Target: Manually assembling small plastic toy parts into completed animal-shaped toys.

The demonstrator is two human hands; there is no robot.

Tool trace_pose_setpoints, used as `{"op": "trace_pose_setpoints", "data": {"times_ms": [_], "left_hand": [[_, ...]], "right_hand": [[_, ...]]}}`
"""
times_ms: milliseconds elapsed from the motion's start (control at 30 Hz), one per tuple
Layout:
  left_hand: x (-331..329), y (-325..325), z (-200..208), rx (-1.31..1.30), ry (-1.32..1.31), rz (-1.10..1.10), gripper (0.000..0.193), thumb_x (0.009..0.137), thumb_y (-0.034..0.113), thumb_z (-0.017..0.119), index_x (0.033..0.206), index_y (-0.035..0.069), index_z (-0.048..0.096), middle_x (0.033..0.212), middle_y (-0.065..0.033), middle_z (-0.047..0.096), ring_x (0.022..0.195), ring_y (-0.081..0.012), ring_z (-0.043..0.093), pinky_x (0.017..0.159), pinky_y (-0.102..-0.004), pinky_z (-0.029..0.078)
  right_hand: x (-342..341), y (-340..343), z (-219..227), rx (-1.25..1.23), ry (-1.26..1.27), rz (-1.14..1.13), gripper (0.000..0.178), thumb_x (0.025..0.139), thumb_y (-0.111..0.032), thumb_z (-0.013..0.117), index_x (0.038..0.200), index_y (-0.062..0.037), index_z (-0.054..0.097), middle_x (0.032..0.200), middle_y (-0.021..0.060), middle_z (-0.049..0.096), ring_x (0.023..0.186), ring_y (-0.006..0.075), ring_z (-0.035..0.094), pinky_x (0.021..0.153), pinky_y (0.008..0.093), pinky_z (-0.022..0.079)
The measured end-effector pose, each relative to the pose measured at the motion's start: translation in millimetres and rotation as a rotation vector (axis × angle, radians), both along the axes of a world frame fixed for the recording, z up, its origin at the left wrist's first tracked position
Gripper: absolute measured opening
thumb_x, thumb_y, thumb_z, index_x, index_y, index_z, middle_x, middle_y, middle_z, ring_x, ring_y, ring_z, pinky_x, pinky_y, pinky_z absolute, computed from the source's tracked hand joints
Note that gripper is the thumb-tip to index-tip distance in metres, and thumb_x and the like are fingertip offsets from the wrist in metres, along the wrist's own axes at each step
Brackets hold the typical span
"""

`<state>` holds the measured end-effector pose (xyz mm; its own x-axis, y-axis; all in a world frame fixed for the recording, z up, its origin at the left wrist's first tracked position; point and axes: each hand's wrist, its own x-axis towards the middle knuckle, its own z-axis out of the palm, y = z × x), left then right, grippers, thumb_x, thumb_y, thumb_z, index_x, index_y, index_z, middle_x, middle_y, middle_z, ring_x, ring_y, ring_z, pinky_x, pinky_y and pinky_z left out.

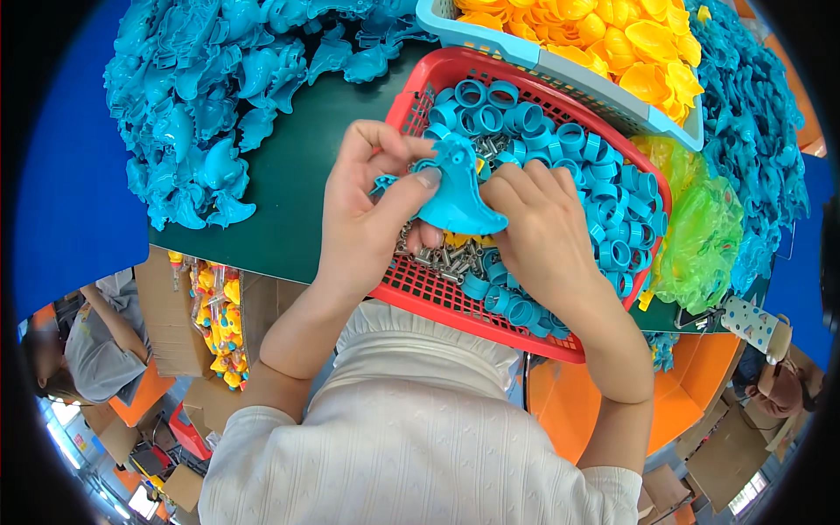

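Note:
Over the red basket, my left hand [381, 192] pinches a blue plastic shell [457, 194] between thumb and fingers. The shell is curved, with a jagged top and a pointed lower corner. My right hand [538, 223] is closed beside the shell's right edge, knuckles up; its fingertips are hidden, so what they grip cannot be seen. A small yellow bit [480, 168] shows at the shell's right edge. Below the hands, the red basket [411, 293] holds many blue rings [617, 254], small metal parts [448, 260] and a few yellow pieces.
A heap of blue shells [206, 96] covers the green table's [280, 210] left; another blue heap [744, 114] stands at the right. Behind the red basket is a grey-blue basket [560, 66] of yellow pieces [626, 39]. A green plastic bag [704, 236] lies right. A cardboard box [171, 315] stands lower left.

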<state>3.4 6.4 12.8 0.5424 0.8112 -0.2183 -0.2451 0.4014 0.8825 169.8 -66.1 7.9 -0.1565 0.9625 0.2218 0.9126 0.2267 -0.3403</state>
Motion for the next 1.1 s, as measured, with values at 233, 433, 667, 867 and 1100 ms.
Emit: {"op": "trace_pose_setpoints", "data": {"times_ms": [233,433,667,867,1100], "left_hand": [[12.5,-12.1,-3.9,0.279,-0.027,0.13,0.053,0.076,-0.001,0.065,0.12,0.001,0.035,0.103,-0.0093,0.05,0.094,-0.012,0.052,0.076,-0.0233,0.046],[6.8,-11.2,-0.4,0.373,0.109,-0.039,0.05,0.074,-0.001,0.069,0.115,0.0,0.041,0.105,-0.0093,0.05,0.097,-0.0124,0.05,0.082,-0.0248,0.045],[5.6,-12.8,-5.1,0.628,0.138,-0.014,0.053,0.064,0.0,0.078,0.102,0.002,0.041,0.096,-0.0089,0.049,0.085,-0.0134,0.056,0.074,-0.0255,0.051],[6.7,-17.3,-7.5,0.728,0.088,0.029,0.058,0.058,0.004,0.083,0.096,0.004,0.04,0.092,-0.0086,0.049,0.083,-0.0136,0.056,0.069,-0.025,0.05],[6.0,-21.5,-16.6,0.944,0.177,0.102,0.062,0.055,0.013,0.086,0.096,0.005,0.041,0.085,-0.0087,0.051,0.073,-0.0149,0.057,0.059,-0.0231,0.048]], "right_hand": [[11.9,-3.1,15.9,-0.161,0.66,-0.167,0.009,0.08,0.0,0.058,0.088,-0.0023,0.054,0.085,0.004,0.062,0.074,0.0072,0.054,0.068,0.0199,0.043],[15.9,-5.1,18.1,-0.107,0.927,-0.237,0.01,0.082,-0.002,0.059,0.091,-0.0007,0.054,0.085,0.0046,0.059,0.075,0.0085,0.053,0.07,0.0206,0.043],[10.2,-8.4,20.1,0.126,1.045,-0.26,0.013,0.079,0.0,0.063,0.089,-0.0006,0.056,0.082,0.0034,0.058,0.07,0.0085,0.057,0.062,0.0198,0.045],[0.5,-7.6,20.7,0.104,1.018,-0.256,0.015,0.075,0.002,0.066,0.088,-0.0013,0.058,0.082,0.0053,0.059,0.07,0.0105,0.058,0.063,0.0214,0.048],[1.5,-8.0,16.6,0.061,0.795,-0.112,0.019,0.073,0.005,0.067,0.087,-0.0006,0.056,0.082,0.0053,0.057,0.069,0.0102,0.051,0.064,0.0206,0.042]]}}
